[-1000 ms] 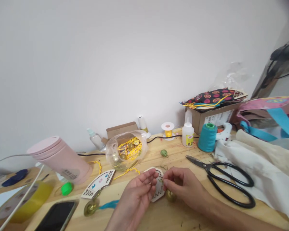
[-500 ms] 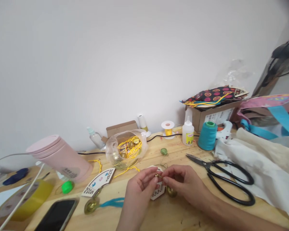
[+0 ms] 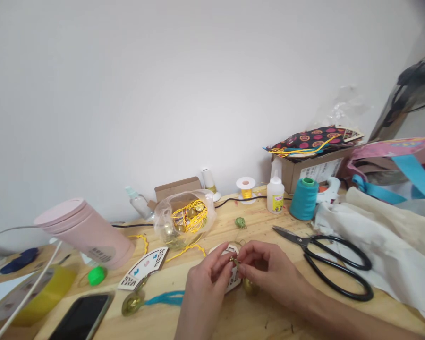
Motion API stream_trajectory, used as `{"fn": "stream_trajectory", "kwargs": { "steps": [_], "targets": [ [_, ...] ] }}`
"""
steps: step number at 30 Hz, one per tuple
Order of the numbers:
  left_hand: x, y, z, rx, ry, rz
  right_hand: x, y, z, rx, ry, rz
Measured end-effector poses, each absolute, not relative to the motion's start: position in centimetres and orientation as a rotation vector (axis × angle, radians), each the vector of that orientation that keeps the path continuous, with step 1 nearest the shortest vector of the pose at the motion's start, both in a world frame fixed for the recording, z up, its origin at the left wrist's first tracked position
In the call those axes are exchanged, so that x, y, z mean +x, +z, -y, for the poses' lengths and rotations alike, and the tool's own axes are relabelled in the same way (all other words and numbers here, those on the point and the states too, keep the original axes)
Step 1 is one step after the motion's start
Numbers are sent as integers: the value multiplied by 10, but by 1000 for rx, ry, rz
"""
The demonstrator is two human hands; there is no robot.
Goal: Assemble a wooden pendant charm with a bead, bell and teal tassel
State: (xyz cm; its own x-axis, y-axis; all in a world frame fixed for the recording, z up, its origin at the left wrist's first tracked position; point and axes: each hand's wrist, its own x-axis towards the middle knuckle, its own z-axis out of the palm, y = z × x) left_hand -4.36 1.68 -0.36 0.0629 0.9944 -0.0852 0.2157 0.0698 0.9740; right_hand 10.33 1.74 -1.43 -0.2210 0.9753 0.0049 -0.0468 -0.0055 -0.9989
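Hands in fingertip grip on small gold piece, lattice panel part-hidden behind, scissors near.

Hands on sm. gold pc.

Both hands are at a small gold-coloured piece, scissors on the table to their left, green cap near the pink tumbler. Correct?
One error: the scissors lie to the right of the hands, as the head view shows. The rest holds: left hand and right hand at the small gold-coloured piece, green cap near the pink tumbler.
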Motion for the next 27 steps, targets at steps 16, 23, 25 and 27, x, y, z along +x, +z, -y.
{"fn": "stream_trajectory", "kwargs": {
  "steps": [16,23,25,27],
  "targets": [
    [-44,-3,-16,1385,910,-1370,102,-14,-16,-993,1447,1312],
    [-44,-5,-15,1428,918,-1348,103,-14,-17,-1031,1398,1293],
    [-44,-4,-15,1454,900,-1358,103,-15,-18,-1025,1397,1297],
    [-44,-3,-15,1505,878,-1353,103,-17,-18,-1001,1402,1304]
  ]
}}
